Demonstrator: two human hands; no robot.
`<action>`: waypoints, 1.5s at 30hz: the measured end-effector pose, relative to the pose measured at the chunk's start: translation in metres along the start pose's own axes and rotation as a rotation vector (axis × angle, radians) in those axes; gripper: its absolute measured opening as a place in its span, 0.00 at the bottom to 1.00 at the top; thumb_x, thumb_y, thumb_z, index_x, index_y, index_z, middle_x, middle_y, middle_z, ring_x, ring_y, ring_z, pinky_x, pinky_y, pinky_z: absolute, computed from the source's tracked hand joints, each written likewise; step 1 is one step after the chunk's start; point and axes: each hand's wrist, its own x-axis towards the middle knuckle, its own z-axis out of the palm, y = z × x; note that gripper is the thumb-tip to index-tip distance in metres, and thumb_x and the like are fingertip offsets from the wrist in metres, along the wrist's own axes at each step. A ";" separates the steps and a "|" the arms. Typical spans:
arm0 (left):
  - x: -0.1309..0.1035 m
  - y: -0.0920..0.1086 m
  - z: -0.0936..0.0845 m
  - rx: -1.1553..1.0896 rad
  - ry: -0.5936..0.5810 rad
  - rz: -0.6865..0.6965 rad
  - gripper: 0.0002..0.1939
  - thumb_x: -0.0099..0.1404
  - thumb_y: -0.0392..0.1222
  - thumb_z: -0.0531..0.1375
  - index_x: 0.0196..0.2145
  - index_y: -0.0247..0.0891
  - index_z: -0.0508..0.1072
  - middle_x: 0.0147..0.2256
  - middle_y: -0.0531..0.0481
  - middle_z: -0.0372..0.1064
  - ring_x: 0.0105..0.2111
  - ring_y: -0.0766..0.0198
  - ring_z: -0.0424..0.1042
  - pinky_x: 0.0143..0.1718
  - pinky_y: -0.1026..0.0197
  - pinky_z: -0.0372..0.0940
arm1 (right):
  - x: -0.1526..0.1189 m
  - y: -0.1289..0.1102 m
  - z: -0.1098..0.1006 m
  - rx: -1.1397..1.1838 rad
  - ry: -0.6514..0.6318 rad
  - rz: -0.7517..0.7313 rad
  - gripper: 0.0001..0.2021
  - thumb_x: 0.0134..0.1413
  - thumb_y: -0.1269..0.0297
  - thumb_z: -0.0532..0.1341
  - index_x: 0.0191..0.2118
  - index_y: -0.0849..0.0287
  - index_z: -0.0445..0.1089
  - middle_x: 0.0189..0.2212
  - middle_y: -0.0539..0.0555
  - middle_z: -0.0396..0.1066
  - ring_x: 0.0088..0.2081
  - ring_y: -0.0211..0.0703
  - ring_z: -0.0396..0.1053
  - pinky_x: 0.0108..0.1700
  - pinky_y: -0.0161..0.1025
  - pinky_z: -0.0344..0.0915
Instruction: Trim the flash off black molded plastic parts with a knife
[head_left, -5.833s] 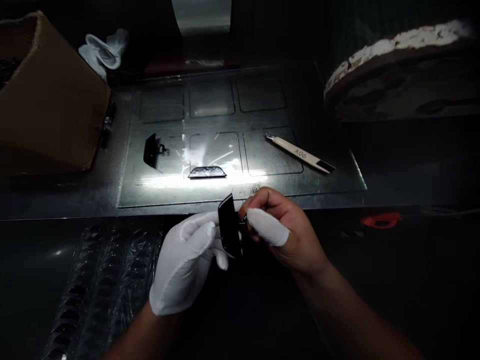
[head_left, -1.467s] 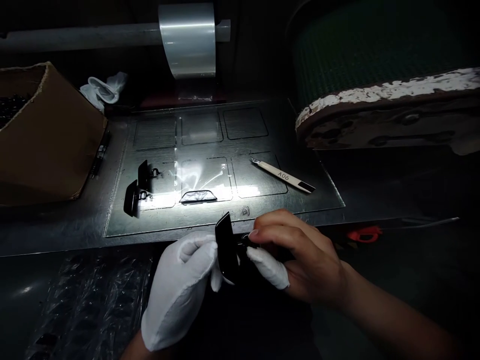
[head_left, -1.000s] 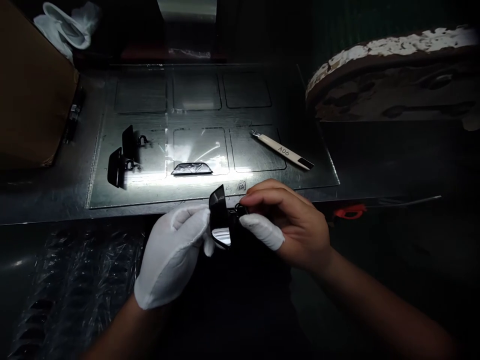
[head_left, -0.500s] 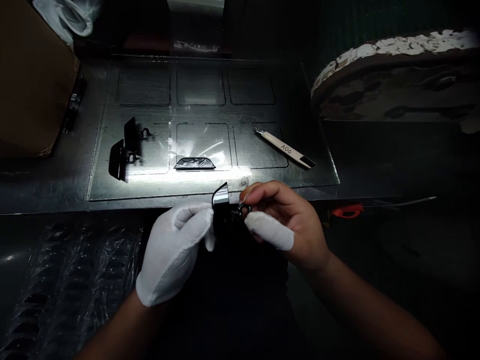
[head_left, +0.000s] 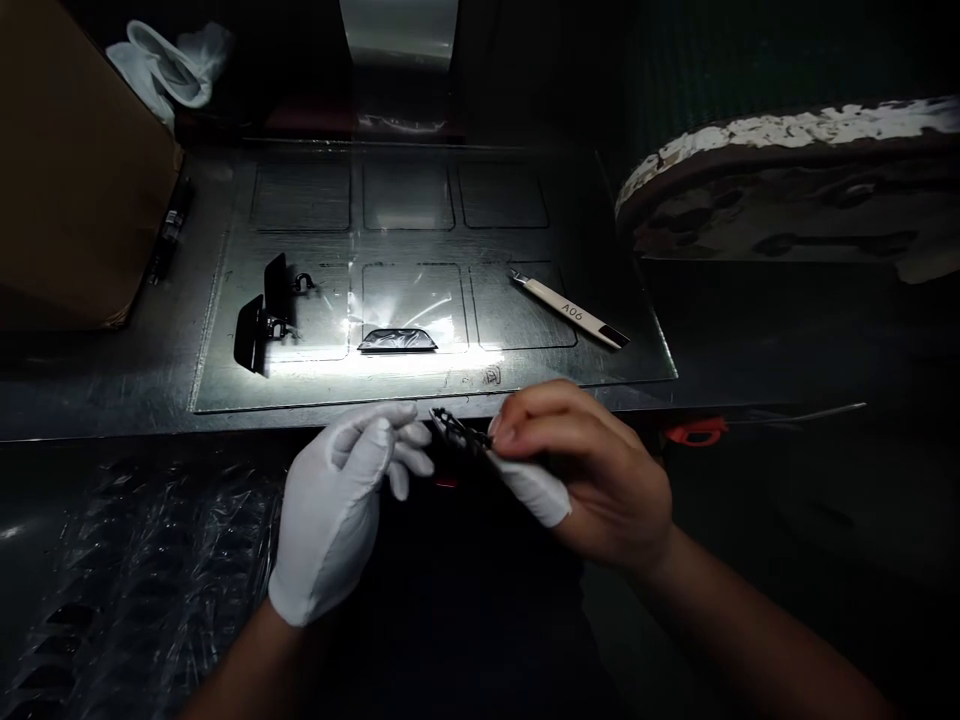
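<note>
My right hand (head_left: 592, 465), bare but for a white thumb cover, pinches a small black plastic part (head_left: 461, 435) just below the table's front edge. The part is tilted and blurred, with its uneven side showing. To its left, my left hand (head_left: 337, 505) in a white glove holds nothing, its fingers apart and close to the part. On the glass sheet (head_left: 420, 395) beyond lie a similar black part (head_left: 397, 341) in the middle and two more black parts with small hooks (head_left: 250, 335) at the left. A knife with a pale handle marked A06 (head_left: 566, 305) lies at the right.
A cardboard box (head_left: 75, 190) stands at the left, with a black pen (head_left: 171, 230) beside it. A clear plastic tray (head_left: 150, 570) of dark parts is at lower left. A curved, worn-edged object (head_left: 780, 180) juts in from the right, above a red-handled tool (head_left: 697, 431).
My left hand has let go of the black part and its fingers have opened. My right hand has kept the part and turned it over. The view has shifted slightly.
</note>
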 end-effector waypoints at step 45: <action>0.010 -0.005 -0.038 -0.224 -0.265 -0.113 0.17 0.58 0.40 0.76 0.45 0.40 0.83 0.38 0.52 0.81 0.38 0.65 0.77 0.41 0.67 0.70 | 0.043 -0.001 0.029 -0.392 -0.542 -0.154 0.08 0.62 0.76 0.60 0.46 0.62 0.70 0.34 0.55 0.73 0.34 0.41 0.70 0.35 0.37 0.65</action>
